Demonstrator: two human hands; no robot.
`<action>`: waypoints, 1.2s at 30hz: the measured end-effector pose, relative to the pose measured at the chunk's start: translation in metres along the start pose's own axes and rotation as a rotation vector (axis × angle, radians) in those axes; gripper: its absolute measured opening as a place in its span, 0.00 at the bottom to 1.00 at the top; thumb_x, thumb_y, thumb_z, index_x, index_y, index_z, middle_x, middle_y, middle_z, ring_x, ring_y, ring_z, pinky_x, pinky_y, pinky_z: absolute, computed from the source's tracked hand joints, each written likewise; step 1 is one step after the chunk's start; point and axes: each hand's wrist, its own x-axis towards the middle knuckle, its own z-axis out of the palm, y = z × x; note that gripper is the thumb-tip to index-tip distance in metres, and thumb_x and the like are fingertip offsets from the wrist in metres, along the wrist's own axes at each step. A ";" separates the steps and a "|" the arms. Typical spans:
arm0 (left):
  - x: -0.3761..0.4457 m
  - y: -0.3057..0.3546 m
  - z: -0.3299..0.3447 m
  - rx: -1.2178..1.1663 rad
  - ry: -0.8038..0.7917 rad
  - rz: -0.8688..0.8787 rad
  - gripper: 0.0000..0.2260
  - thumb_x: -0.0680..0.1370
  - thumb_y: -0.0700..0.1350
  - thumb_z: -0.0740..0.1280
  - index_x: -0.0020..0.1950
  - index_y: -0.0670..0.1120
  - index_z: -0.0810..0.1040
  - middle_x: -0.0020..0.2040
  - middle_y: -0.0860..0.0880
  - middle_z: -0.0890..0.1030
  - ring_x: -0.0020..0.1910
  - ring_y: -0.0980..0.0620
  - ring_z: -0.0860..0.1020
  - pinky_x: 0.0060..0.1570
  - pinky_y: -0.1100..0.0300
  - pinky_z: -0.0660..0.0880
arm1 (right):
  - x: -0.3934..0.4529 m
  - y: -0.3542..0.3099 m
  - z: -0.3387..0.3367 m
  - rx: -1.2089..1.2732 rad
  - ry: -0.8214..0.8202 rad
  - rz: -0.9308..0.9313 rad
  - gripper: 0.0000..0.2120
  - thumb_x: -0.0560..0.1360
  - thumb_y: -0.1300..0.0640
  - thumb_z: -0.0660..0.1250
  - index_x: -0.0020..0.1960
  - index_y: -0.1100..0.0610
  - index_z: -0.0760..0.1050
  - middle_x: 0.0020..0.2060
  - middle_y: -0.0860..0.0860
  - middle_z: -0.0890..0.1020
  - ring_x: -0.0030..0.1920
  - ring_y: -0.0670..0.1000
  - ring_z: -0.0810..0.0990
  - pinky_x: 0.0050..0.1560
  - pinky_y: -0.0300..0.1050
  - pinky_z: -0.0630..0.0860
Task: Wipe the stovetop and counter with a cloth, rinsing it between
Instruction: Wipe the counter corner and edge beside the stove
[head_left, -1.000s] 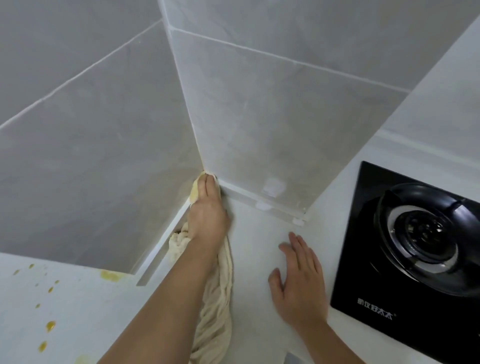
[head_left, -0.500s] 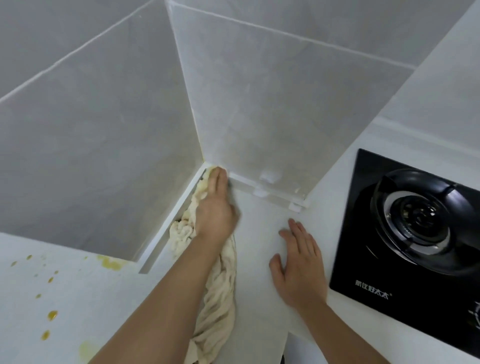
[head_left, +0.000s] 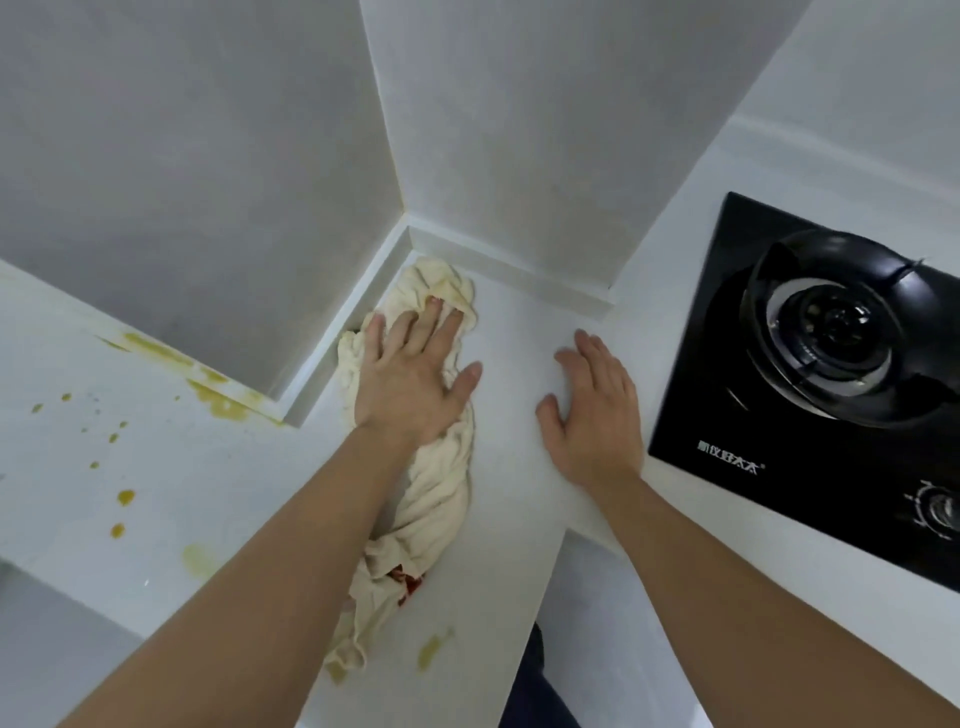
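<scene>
- Pressing down on the cloth (head_left: 436, 473), the left hand (head_left: 410, 379) lies flat with fingers straight and spread, thumb out to the side; nothing is gripped.
- Cloth: cream-coloured, bunched and twisted, stretched from the inner corner of the counter (head_left: 519, 519) back toward the person along the left forearm. Its far end sits just beside the low white ledge at the foot of the wall (head_left: 234, 156). A small red mark shows in the folds near its lower part.
- Right hand (head_left: 592, 410): flat on the bare counter, fingers straight and close together, palm down, holding nothing. It rests between the cloth and the stovetop (head_left: 810, 467), touching neither.
- Stovetop: black glass, set into the counter at right, with one burner (head_left: 836, 332) and a knob (head_left: 940, 512) near the front edge.
- Yellow stains (head_left: 218, 400): a smear along the base of the left wall, scattered drops on the counter at left, and one streak near the cloth's trailing end.
</scene>
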 end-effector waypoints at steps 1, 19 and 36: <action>-0.001 0.001 0.002 -0.047 -0.005 -0.005 0.33 0.83 0.69 0.43 0.85 0.58 0.46 0.85 0.55 0.45 0.84 0.49 0.47 0.81 0.44 0.37 | 0.002 0.000 0.000 0.005 0.000 0.005 0.27 0.79 0.48 0.59 0.75 0.55 0.69 0.82 0.55 0.63 0.82 0.55 0.58 0.83 0.52 0.52; -0.159 -0.020 0.005 -0.273 0.011 0.178 0.38 0.81 0.69 0.60 0.85 0.54 0.50 0.84 0.51 0.58 0.83 0.52 0.53 0.82 0.44 0.46 | -0.095 -0.037 0.002 0.119 -0.034 -0.142 0.27 0.81 0.51 0.54 0.79 0.56 0.67 0.83 0.56 0.61 0.83 0.56 0.55 0.83 0.56 0.53; -0.254 0.005 0.068 -0.081 0.117 0.184 0.31 0.83 0.71 0.52 0.82 0.58 0.63 0.82 0.51 0.63 0.82 0.47 0.59 0.78 0.35 0.55 | -0.114 -0.056 0.027 0.129 0.037 0.029 0.25 0.83 0.53 0.51 0.78 0.55 0.70 0.81 0.53 0.66 0.82 0.55 0.60 0.83 0.55 0.51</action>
